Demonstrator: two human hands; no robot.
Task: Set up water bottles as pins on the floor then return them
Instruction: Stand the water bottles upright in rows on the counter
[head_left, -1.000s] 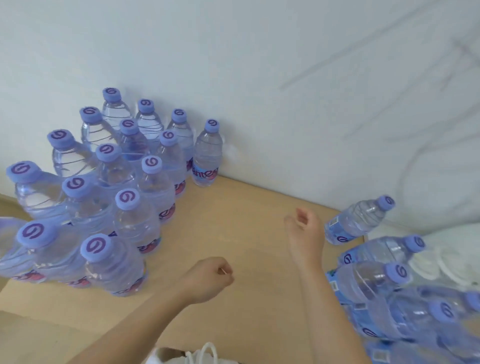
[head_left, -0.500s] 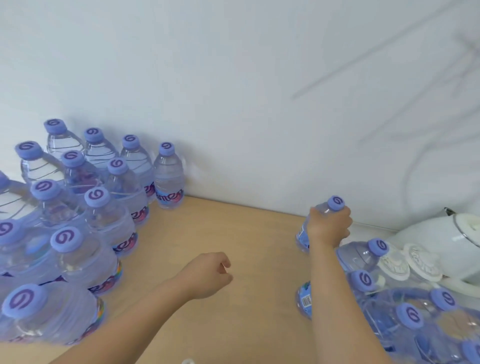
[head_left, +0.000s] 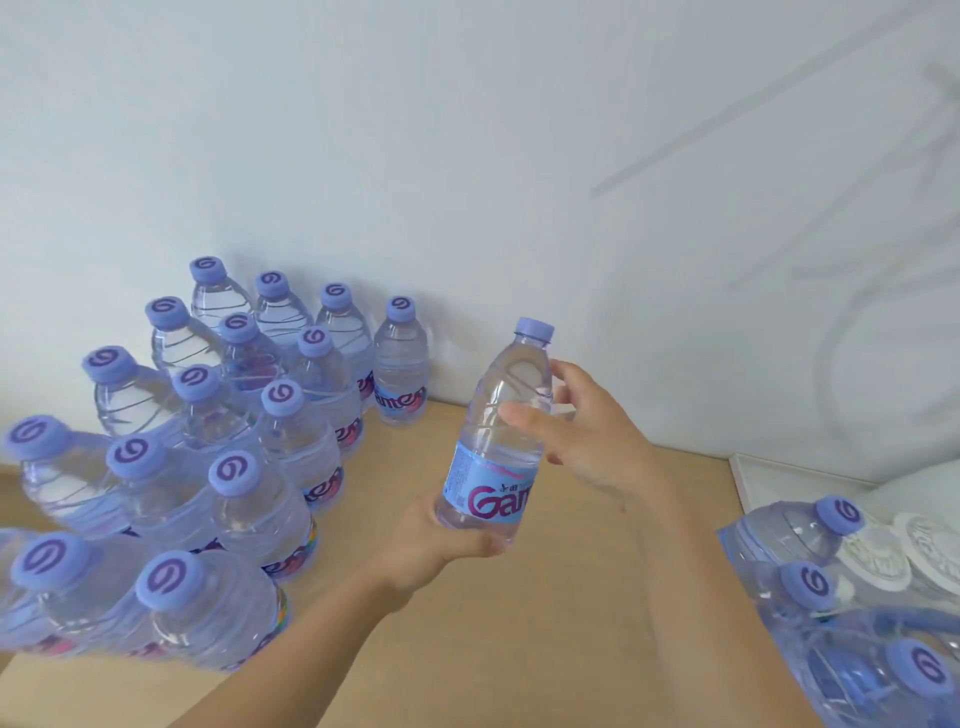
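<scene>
A clear water bottle with a purple cap and blue label is held upright above the wooden floor. My left hand grips its base from below. My right hand is at its upper half, thumb across the front and fingers behind, holding loosely. Several matching bottles stand in a tight cluster at the left, reaching back to the white wall.
A shrink-wrapped pack of more bottles lies at the right edge. Behind it sits a white object with round patterned lids. Bare wooden floor runs between the cluster and the pack.
My right hand took a bottle from the pack at the right and carried it to the middle. My left hand opened from a fist and took hold of its base.
</scene>
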